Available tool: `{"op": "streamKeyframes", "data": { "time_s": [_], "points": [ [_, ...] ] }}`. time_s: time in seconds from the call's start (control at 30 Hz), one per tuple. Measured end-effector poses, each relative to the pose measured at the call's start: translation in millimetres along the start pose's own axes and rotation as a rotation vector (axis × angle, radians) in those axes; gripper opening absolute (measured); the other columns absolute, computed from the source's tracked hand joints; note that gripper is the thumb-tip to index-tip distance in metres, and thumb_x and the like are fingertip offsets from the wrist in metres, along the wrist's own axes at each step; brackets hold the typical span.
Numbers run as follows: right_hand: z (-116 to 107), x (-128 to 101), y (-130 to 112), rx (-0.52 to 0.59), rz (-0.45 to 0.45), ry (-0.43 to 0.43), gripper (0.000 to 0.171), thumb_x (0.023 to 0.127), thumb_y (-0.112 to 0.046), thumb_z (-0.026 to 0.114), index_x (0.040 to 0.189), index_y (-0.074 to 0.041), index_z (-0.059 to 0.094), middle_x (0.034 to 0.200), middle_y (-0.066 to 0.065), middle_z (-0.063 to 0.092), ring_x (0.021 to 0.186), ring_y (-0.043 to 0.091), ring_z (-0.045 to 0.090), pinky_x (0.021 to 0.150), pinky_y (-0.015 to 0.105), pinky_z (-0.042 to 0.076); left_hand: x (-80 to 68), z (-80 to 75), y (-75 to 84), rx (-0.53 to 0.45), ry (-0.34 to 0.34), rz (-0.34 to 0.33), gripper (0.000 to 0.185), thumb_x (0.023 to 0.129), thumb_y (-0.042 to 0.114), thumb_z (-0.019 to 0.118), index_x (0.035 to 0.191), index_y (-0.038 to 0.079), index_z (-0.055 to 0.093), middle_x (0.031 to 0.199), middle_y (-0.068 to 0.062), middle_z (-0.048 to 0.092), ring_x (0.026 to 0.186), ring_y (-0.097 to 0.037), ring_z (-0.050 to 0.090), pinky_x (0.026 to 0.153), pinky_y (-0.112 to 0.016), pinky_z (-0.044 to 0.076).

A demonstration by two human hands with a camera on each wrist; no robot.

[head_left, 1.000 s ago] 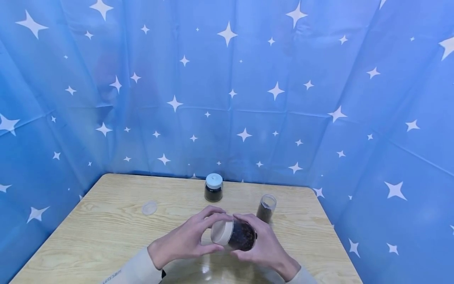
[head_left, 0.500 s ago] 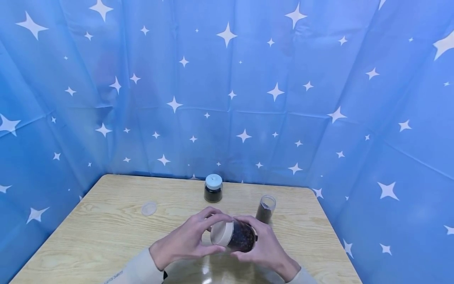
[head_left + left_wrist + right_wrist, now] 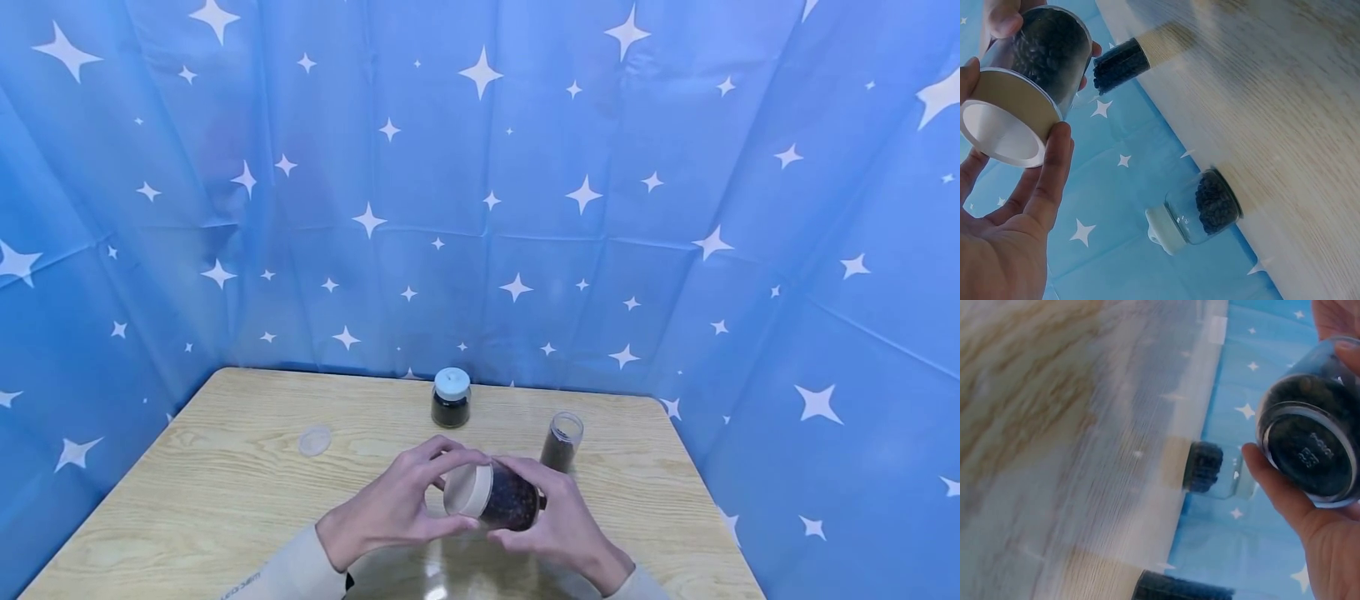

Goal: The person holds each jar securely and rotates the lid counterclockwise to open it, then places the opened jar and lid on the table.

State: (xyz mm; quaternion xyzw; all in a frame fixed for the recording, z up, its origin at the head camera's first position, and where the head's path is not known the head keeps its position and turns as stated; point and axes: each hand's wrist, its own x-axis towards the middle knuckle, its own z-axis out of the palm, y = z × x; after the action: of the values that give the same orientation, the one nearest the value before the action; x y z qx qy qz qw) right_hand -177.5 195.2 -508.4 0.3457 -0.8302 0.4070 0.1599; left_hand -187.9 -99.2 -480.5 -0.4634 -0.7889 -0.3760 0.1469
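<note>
A glass jar [image 3: 512, 498] full of dark, bean-like pieces is held tipped on its side above the table, its cream lid [image 3: 468, 492] facing left. My left hand [image 3: 397, 507] grips the lid, thumb below and fingers over the top. Around the glass body curls my right hand [image 3: 558, 518], near the jar's base. In the left wrist view the lid [image 3: 1019, 119] sits on the jar's mouth, with its pale flat top showing. The right wrist view shows the embossed base of the jar [image 3: 1307, 450].
Behind the hands stands a small jar with a light blue lid [image 3: 452, 383] and dark contents. An uncovered tall glass jar [image 3: 561, 442] of dark pieces stands behind the right hand. A clear disc [image 3: 315, 439] lies on the wooden table [image 3: 225, 500]. A blue star-patterned curtain [image 3: 420, 183] encloses the table.
Both hands keep their hold on the jar and its lid. The jar shifts only very slightly to the left; the things on the table stay in place.
</note>
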Motion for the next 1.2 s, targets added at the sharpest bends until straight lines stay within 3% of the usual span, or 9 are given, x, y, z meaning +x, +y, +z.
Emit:
{"op": "streamKeyframes", "data": {
  "time_s": [0.47,0.67,0.77,0.87,1.2],
  "points": [
    [0,-2,1,0.019,0.021,-0.015,0.092,0.075,-0.023,0.109,0.159,-0.025,0.071,0.143,-0.005,0.083,0.121,0.010,0.080,0.101,0.033,0.071,-0.9,2.6,0.3,0.024,0.023,-0.024,0.073,0.097,0.045,0.097,0.160,0.022,0.068,0.142,-0.007,0.075,0.113,-0.015,0.077,0.078,-0.012,0.064],
    [2,0,-1,-0.081,-0.025,0.022,0.093,0.072,-0.024,0.111,0.157,-0.020,0.073,0.143,0.000,0.083,0.121,0.017,0.082,0.103,0.036,0.072,-1.6,7.0,1.2,-0.070,0.041,-0.156,0.068,0.099,0.046,0.095,0.156,0.018,0.070,0.132,-0.008,0.078,0.101,-0.008,0.081,0.075,-0.013,0.067],
    [4,1,-2,-0.155,-0.047,0.037,0.093,0.072,-0.028,0.113,0.155,-0.015,0.074,0.143,0.002,0.083,0.122,0.020,0.083,0.103,0.038,0.072,-1.8,9.5,1.4,-0.076,0.061,-0.228,0.066,0.100,0.049,0.094,0.153,0.015,0.072,0.122,-0.005,0.081,0.087,-0.001,0.079,0.067,-0.012,0.065],
    [5,2,-4,-0.189,-0.048,0.042,0.094,0.071,-0.030,0.113,0.155,-0.015,0.074,0.143,0.002,0.083,0.122,0.021,0.083,0.102,0.041,0.073,-1.3,10.3,1.6,-0.074,0.066,-0.270,0.067,0.099,0.051,0.095,0.151,0.015,0.073,0.118,-0.004,0.083,0.083,0.001,0.078,0.064,-0.012,0.064],
    [5,4,-4,-0.167,-0.021,0.049,0.096,0.068,-0.024,0.113,0.154,-0.018,0.071,0.142,0.000,0.082,0.122,0.018,0.081,0.105,0.040,0.072,0.8,8.3,3.3,-0.128,0.035,-0.319,0.071,0.098,0.050,0.096,0.156,0.019,0.068,0.135,-0.007,0.080,0.090,-0.003,0.079,0.068,-0.016,0.067]
  ]
}}
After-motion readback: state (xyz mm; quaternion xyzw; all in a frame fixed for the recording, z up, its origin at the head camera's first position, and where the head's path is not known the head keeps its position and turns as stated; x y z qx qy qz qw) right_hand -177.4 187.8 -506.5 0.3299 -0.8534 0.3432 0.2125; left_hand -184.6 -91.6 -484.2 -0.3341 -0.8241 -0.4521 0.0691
